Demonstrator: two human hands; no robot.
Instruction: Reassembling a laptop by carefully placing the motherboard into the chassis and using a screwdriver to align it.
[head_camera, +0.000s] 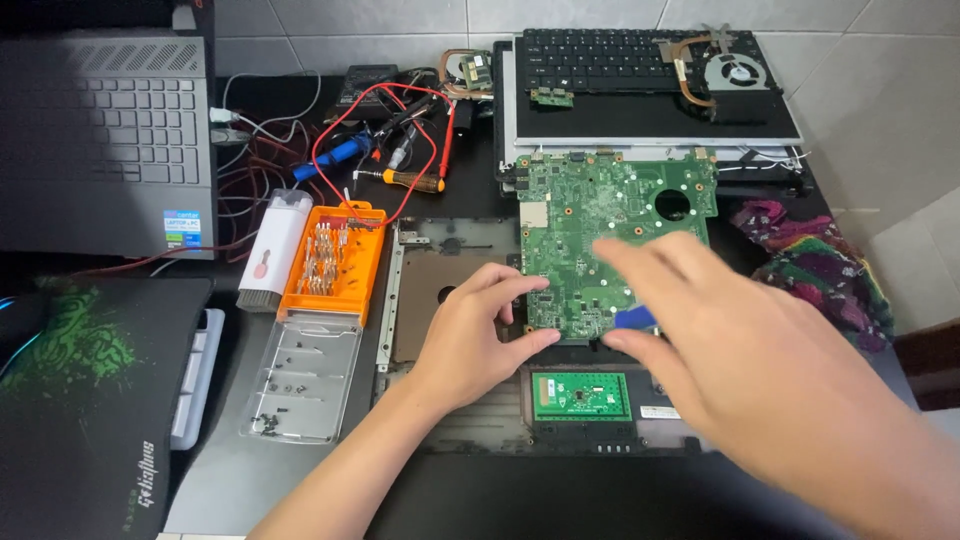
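A green laptop motherboard lies over an opened black laptop base in the middle of the desk. My left hand pinches the board's near left corner between thumb and fingers. My right hand reaches over the board's near edge and grips a small blue pry tool against it. Just below the board sits a small green touchpad board set in the base.
An orange screwdriver-bit case with its clear lid open holding screws lies left. A white cleaning tool, a screwdriver, red leads, a grey laptop, a keyboard panel with fan, a colourful cloth and a black mouse pad surround.
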